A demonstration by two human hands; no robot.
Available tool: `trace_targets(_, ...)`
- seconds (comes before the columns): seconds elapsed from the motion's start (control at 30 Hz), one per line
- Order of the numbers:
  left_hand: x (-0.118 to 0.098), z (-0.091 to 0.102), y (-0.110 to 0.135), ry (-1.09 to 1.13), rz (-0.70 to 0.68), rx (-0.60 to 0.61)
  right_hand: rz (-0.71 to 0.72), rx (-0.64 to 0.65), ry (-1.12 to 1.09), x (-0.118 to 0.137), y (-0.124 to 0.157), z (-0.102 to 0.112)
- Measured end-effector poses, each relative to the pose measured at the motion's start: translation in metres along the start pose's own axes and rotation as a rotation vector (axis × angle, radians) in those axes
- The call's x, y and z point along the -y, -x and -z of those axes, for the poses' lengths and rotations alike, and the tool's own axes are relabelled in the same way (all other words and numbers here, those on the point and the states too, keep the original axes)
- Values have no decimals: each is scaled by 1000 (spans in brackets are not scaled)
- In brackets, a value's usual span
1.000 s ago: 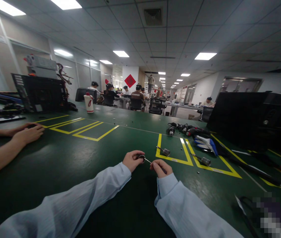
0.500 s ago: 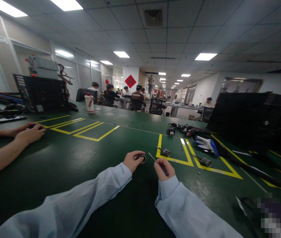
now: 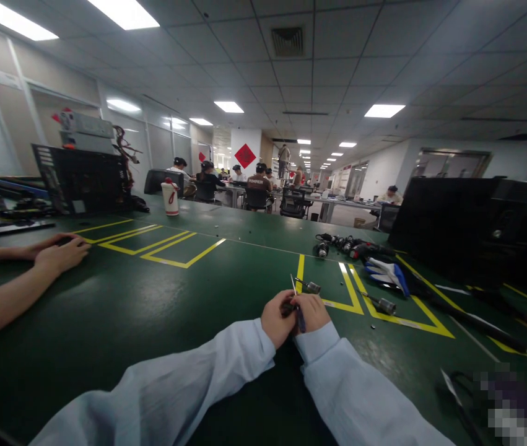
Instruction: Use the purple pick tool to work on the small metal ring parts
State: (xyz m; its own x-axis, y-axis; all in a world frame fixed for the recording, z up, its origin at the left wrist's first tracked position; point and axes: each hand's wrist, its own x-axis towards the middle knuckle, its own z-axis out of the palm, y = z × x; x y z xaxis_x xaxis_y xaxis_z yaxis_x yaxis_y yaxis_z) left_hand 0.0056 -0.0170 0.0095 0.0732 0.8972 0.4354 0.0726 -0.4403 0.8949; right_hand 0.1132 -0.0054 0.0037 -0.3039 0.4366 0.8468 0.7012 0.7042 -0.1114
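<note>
Over the green table [image 3: 226,291], my two hands have come together in the head view. My right hand [image 3: 315,310] is closed on a thin screwdriver [image 3: 301,318], its dark purple handle low and its slim shaft pointing up and away. Pressed against it is my left hand [image 3: 276,321], fingers curled round a small ring-shaped part that they now mostly hide. Just beyond the hands lies a cylindrical metal part with a thin rod [image 3: 310,287]. A similar metal cylinder [image 3: 386,305] rests further right, by yellow tape.
Another person's hands [image 3: 61,253] hold a dark object at the left. A white cup [image 3: 170,197] stands near a black computer case [image 3: 82,179]. To the right are drill-like tools [image 3: 347,241], a blue-white glove [image 3: 388,272] and a large black case [image 3: 458,229].
My left hand has moved right and meets my right hand. The screwdriver has swung more upright. The ring, plainly visible before, is now mostly covered by fingers.
</note>
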Motion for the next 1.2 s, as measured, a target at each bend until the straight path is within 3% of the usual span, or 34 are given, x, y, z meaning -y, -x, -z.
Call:
trace_targets(0.17, 3, -18, -7, -151, -15, 19, -175, -16, 179, -40, -2, 25)
trace_targets(0.33, 10, -38, -33, -554, -316, 133, -423, 84, 379, -89, 3, 46)
trace_targets(0.43, 17, -53, -55, -781, -408, 223, -520, 159, 452, -107, 8, 47)
trace_targets(0.57, 29, -67, -76, -1050, -318, 254, -611, 236, 515, -117, 12, 39)
trace_targets(0.77, 32, -66, -78, -1139, -298, 325, -709, 271, 556, -114, 11, 34)
trace_targets(0.93, 4, -62, -39, -1143, -367, 422, -744, 271, 559, -104, 9, 41)
trace_targets(1.1, -36, -47, 44, -1130, -542, 592, -711, 273, 564, -93, 3, 46)
trace_targets(1.2, -40, -38, 90, -1126, -645, 546, -675, 267, 559, -87, 1, 48)
